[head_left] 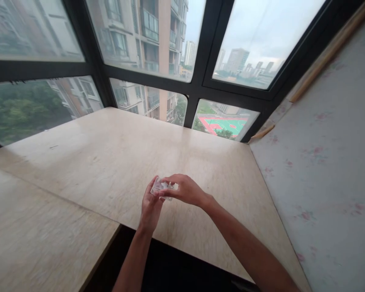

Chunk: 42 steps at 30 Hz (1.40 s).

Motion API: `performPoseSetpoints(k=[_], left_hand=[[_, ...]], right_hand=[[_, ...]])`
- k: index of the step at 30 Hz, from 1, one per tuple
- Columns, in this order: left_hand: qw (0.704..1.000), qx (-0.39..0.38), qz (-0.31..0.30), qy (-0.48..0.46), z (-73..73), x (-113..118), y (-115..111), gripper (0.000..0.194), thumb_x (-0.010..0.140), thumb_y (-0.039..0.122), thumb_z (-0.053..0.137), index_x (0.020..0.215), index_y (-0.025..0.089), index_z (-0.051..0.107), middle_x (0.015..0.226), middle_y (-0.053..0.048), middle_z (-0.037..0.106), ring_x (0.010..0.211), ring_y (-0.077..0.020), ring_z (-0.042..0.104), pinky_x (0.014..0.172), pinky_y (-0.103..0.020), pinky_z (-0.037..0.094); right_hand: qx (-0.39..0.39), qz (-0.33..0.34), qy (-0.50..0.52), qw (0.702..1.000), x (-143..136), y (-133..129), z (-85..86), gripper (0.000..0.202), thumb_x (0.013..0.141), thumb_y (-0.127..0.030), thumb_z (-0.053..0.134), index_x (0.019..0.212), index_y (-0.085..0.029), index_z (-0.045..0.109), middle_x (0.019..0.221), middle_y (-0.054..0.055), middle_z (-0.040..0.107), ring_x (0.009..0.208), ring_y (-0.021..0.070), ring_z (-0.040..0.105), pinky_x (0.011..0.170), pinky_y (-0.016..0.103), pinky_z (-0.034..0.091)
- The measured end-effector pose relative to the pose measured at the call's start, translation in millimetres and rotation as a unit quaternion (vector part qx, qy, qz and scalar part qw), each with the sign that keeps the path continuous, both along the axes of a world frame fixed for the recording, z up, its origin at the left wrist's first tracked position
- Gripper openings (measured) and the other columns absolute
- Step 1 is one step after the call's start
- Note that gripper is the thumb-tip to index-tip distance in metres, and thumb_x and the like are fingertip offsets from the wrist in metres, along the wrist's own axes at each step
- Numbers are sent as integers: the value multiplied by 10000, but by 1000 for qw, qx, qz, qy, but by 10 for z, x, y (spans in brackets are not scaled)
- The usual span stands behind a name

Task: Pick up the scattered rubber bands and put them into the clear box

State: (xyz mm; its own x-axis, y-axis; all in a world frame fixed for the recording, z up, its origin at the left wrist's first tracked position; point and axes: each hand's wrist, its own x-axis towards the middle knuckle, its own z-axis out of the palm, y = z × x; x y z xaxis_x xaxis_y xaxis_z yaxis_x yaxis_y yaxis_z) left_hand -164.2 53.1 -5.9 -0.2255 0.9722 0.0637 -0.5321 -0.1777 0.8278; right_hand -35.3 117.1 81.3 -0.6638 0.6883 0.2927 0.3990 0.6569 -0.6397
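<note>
Just above the stone sill, a small clear plastic case (158, 186) is held between my two hands. My left hand (150, 207) grips it from the left and below, with the fingers wrapped along its side. From the right, my right hand (184, 189) pinches at the case with thumb and forefinger. Something pale or clear shows inside the case, too small to make out. Whether the lid is raised I cannot tell. The fingers partly cover the case.
A wide beige marble sill (88, 162) spreads beneath the hands, with a seam and a lower-left slab (42, 235). Dark window frames (196, 87) enclose the far side. A wall with flowered wallpaper (319, 174) rises on the right. A dark gap (176, 267) lies below the front edge.
</note>
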Motion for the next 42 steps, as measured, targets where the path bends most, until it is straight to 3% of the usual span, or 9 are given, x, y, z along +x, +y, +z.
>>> performPoseSetpoints(k=[4, 11, 22, 42], left_hand=[[997, 12, 52, -59, 5, -200, -9, 668, 726, 429, 739, 1289, 204, 458, 1229, -131, 577, 1107, -268, 575, 939, -404, 462], [992, -4, 67, -105, -98, -193, 57, 591, 655, 326, 813, 1171, 161, 578, 1098, -113, 650, 1024, -252, 618, 899, -359, 476], [994, -26, 28, -104, -166, -128, 105, 560, 666, 319, 796, 1164, 149, 605, 1060, -120, 671, 1016, -266, 624, 927, -382, 458], [996, -30, -25, -77, -119, -68, 351, 551, 699, 295, 773, 1202, 146, 603, 1050, -121, 667, 982, -235, 629, 879, -321, 469]], right_hand=[[-71, 68, 22, 995, -143, 11, 14, 328, 822, -484, 621, 995, -215, 693, 972, 28, 691, 865, 152, 621, 658, 218, 461], [-106, 62, 21, 992, -111, 44, -50, 321, 798, -402, 663, 1076, -240, 674, 1042, 17, 682, 895, 158, 619, 675, 229, 475], [-88, 29, 36, 995, -14, 66, -167, 239, 757, -305, 684, 985, -250, 729, 970, 4, 704, 837, 151, 641, 619, 220, 483], [-120, -41, 102, 987, 118, 248, -347, 391, 696, -243, 695, 1087, -231, 694, 1074, 38, 698, 901, 199, 641, 633, 266, 491]])
